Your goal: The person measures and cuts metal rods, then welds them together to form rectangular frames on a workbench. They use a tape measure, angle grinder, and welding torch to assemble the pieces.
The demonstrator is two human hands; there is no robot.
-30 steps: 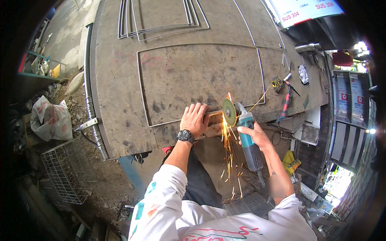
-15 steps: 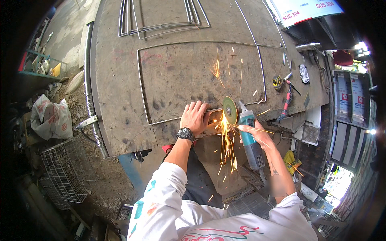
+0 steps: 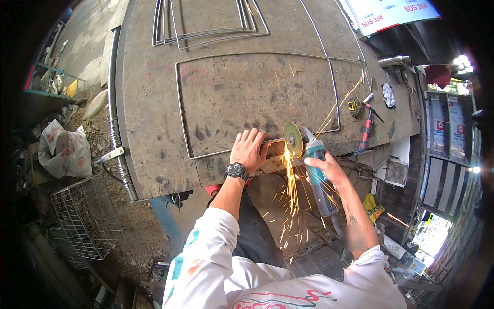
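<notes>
My right hand (image 3: 325, 167) is closed round the body of a teal and dark angle grinder (image 3: 322, 198). The grinder's disc (image 3: 293, 140) stands upright against the near side of a bent metal rod frame (image 3: 179, 98), and sparks (image 3: 289, 175) stream down from the contact. Just left of the disc, my left hand (image 3: 248, 150) grips the same rod and presses it to the wooden tabletop (image 3: 247, 98) near its front edge. A dark watch (image 3: 236, 171) is on my left wrist. The fingertips' undersides and the exact cutting spot are hidden.
More bent rod frames (image 3: 221, 35) lie at the far side. At right are a yellow and black tape measure (image 3: 354, 106), a red-handled tool (image 3: 367, 131) and crumpled foil (image 3: 388, 95). A metal pipe (image 3: 114, 103) runs along the left edge; a wire cage (image 3: 82, 219) stands below.
Sparks now spray downward in a denser stream, with some streaks flying up to the right. The grinder has shifted slightly left; my left hand stays in place on the rod.
</notes>
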